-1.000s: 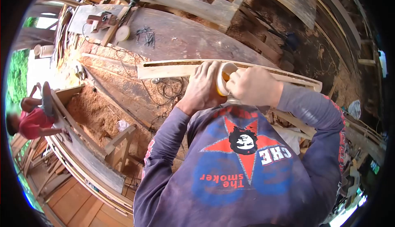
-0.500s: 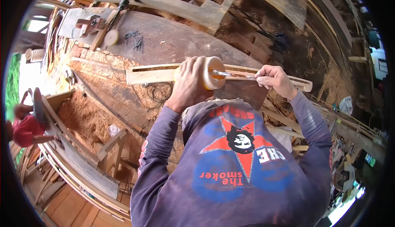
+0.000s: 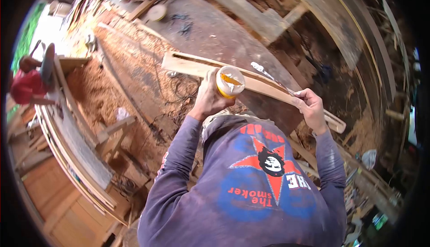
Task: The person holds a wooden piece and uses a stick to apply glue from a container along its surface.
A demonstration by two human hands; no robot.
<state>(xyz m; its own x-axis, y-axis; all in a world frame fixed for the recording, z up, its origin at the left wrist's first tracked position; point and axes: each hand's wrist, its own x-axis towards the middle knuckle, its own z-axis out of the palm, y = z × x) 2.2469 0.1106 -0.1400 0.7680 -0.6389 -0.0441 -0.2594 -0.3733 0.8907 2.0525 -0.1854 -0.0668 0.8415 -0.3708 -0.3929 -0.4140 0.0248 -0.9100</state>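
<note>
— Where's the jar?
— The white-and-yellow round plastic jar [image 3: 222, 90] is mid-frame, gripped by the left hand [image 3: 209, 98], its mouth toward the camera. Behind it runs a long, pale, slotted wooden piece [image 3: 265, 88].
— And the right hand [image 3: 310, 109]?
— Right of centre, pinching a thin stick-like tool [image 3: 270, 76]; white paste [image 3: 257, 66] coats its far end.
— Which step?
— Handling paste clear of the jar, I'd judge. The next move calls for a steady tip, so none drops.
</note>
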